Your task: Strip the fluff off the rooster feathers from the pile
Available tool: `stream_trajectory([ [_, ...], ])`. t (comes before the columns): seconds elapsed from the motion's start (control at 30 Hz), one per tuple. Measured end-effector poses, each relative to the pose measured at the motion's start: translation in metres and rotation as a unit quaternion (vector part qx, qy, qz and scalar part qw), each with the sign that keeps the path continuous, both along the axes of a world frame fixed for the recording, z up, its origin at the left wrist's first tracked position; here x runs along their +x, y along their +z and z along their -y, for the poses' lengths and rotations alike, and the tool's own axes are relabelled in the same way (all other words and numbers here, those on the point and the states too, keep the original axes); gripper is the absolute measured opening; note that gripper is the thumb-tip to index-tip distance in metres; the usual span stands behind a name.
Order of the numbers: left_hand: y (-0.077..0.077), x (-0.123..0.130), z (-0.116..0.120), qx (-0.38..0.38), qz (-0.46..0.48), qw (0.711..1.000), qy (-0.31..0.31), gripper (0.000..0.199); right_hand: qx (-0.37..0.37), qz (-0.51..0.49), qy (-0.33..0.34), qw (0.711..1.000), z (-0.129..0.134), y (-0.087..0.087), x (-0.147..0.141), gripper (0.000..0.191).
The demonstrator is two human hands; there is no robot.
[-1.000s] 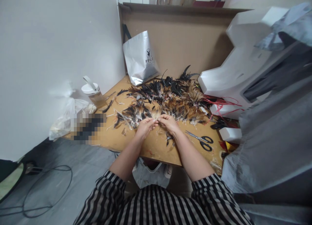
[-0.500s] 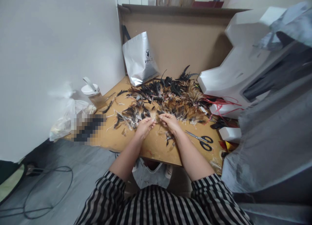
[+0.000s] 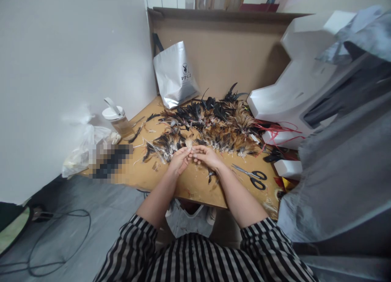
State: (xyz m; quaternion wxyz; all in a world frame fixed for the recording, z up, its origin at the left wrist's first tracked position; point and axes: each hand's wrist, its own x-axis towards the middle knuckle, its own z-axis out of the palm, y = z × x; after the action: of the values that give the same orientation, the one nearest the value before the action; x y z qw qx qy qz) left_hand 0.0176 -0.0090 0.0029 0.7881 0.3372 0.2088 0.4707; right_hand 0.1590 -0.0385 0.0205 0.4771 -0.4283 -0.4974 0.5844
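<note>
Pinched between the fingers of my left hand (image 3: 180, 160) is a small pale feather tuft (image 3: 189, 143), pointing away from me. The fingertips of my right hand (image 3: 205, 156) are closed at the base of the same tuft, against my left fingertips. Behind both hands, brown and black feather bunches (image 3: 227, 138) lie in a row, with darker feathers (image 3: 198, 111) farther back. A few loose dark feathers (image 3: 211, 175) lie under my right wrist. Black-handled scissors (image 3: 251, 175) rest open to the right of my right forearm.
On the wooden table (image 3: 137, 168) stand a lidded jug (image 3: 120, 122) and a plastic bag (image 3: 82, 151) at the left. A silver bag (image 3: 175, 76) leans against the cardboard behind. White foam (image 3: 271, 103) and red strings (image 3: 279, 129) are at the right.
My right hand has moved left and its fingertips now meet my left hand at the tuft. My left hand has hardly moved.
</note>
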Motion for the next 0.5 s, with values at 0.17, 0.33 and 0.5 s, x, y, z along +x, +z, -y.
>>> stream_trajectory([
  [0.17,0.0,0.002,-0.001,-0.002,-0.035,0.998,0.047,0.019,0.009,0.045,-0.063,0.997,-0.003,-0.002,0.005,0.027],
  [0.33,0.0,0.005,-0.001,0.039,-0.122,0.982,0.138,0.023,0.061,0.185,-0.081,0.978,-0.003,0.003,0.018,0.03],
  [0.5,0.001,0.009,0.003,0.107,-0.214,0.959,0.154,0.024,0.165,0.362,-0.062,0.915,-0.002,0.004,0.026,0.027],
])
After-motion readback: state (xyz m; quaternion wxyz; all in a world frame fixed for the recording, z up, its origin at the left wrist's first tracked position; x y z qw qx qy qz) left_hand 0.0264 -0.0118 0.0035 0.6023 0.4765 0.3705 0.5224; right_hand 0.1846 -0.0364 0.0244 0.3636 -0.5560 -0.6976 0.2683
